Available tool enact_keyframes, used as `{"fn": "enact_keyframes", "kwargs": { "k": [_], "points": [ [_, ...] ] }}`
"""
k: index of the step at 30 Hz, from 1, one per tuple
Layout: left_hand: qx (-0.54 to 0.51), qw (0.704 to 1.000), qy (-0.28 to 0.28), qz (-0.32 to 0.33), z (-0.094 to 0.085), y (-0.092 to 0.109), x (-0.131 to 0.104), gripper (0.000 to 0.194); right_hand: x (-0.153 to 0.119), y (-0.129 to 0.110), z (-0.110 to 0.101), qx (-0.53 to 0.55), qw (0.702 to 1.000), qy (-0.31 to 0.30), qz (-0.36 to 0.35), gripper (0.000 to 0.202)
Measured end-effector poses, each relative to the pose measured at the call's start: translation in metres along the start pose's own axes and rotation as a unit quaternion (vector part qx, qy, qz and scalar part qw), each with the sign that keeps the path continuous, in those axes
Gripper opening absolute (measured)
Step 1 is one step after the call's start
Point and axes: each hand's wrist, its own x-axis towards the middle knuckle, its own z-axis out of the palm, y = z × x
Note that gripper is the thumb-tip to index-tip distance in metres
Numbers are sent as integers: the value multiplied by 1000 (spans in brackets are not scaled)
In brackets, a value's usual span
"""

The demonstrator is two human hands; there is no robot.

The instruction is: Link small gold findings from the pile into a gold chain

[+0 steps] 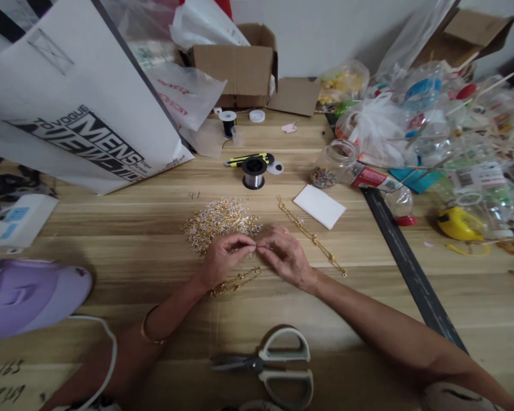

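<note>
Beside the pile of links [216, 221], the left hand [223, 256] and the right hand [289, 257] meet, pinching what is too small to tell; the gold chain [229, 285] below seems light, limp, best taken by its end ring [258, 270].

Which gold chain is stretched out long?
The gold chain beside the white pad, near the right hand; it makes a long slanting line. The other chain is bunched up by the left hand.
</note>
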Motion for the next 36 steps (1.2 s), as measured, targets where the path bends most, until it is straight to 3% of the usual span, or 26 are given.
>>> {"fn": "enact_keyframes", "kwargs": {
  "k": [14, 36],
  "points": [
    [15, 1000, 2, 6, 0, 1, 2, 12, -4, 6, 3, 2, 1000, 30, 1, 8],
    [12, 1000, -8, -8, -1, -1, 1, 14, 0, 0, -2, 5, 1000, -7, 2, 10]
  ]
}}
